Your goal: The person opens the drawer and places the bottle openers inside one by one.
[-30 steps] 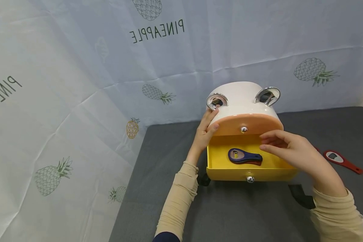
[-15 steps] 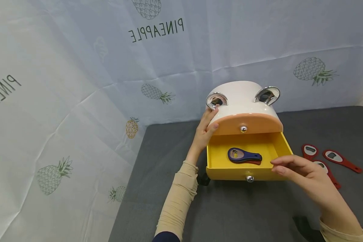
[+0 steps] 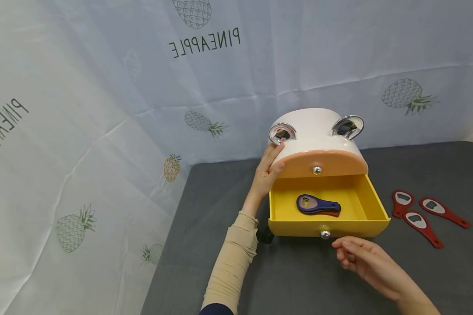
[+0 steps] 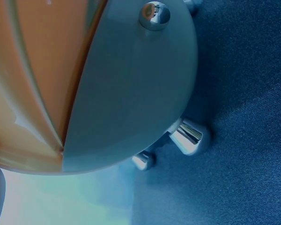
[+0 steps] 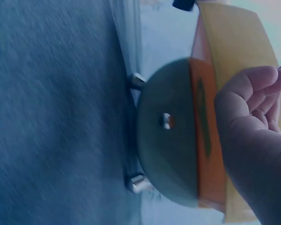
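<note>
A small rounded white cabinet (image 3: 313, 138) has an orange upper drawer front (image 3: 339, 162) and a yellow drawer (image 3: 295, 228) pulled out below it. Inside lies a dark blue bottle opener (image 3: 317, 204), partly covering a red bottle opener (image 3: 333, 214). Against the cabinet's left side rests my left hand (image 3: 262, 178), thumb by the orange front. My right hand (image 3: 372, 264), fingers loosely curled and holding nothing, hovers before the yellow drawer, just right of its silver knob (image 3: 325, 235). The right wrist view shows that hand (image 5: 253, 112) beside the drawer's front.
Several bottle openers lie right of the cabinet: one red opener (image 3: 402, 202), another red opener (image 3: 445, 212) and a nearer red opener (image 3: 423, 228). A half-round lower front (image 5: 168, 154) and silver feet (image 5: 139, 183) show beneath the drawer. Pineapple-print cloth (image 3: 236, 74) hangs behind the grey table (image 3: 205, 210).
My right hand has left the space over the drawer's right side, passed its front right corner and come down and leftward near the knob. The left hand, drawer and openers stay put.
</note>
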`<state>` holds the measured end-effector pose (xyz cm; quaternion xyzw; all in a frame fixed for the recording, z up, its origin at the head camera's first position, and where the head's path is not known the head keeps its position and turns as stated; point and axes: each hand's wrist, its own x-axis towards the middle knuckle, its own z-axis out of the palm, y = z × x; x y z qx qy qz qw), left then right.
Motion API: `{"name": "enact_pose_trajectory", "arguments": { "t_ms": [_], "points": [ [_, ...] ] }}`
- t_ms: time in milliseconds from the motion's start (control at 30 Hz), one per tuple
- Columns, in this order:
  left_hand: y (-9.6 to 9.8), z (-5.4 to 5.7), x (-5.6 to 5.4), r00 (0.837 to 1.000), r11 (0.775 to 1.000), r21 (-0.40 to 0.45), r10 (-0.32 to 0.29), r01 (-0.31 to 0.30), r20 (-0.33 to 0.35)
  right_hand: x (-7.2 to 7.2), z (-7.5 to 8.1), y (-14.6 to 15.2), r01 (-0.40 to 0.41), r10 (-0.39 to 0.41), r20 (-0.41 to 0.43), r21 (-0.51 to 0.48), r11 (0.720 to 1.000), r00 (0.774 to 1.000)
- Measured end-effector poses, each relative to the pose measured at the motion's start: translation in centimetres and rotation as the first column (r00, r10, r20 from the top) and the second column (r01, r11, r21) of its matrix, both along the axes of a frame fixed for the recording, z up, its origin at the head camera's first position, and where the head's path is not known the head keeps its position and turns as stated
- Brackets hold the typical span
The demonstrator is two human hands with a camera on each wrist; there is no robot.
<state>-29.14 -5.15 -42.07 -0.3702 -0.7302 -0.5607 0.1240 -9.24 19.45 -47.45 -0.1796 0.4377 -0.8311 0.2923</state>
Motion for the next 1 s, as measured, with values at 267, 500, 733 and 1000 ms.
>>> {"name": "enact_pose_trajectory", "arguments": {
  "t_ms": [267, 500, 733, 1000],
  "points": [
    [-0.1, 0.0, 0.1, 1.000, 1.000, -0.011, -0.004, 0.004, -0.006, -0.7, -0.6, -1.7, -0.159, 0.193, 0.188, -0.179, 0.971, 0.963],
    [-0.1, 0.0, 0.0, 1.000, 1.000, -0.023, 0.005, -0.004, 0.017, -1.2, -1.8, -2.9, -0.184, 0.290, 0.223, -0.402, 0.897, 0.931],
    [-0.1, 0.0, 0.1, 0.999, 0.999, -0.030, 0.018, -0.017, 0.028, -1.2, -2.4, -3.8, -0.144, 0.326, 0.225, -0.576, 0.805, 0.918],
    [-0.3, 0.3, 0.1, 0.999, 0.996, -0.089, 0.031, -0.029, 0.019, -1.4, -2.8, -4.4, -0.089, 0.315, 0.238, -0.652, 0.753, 0.919]
  ]
}}
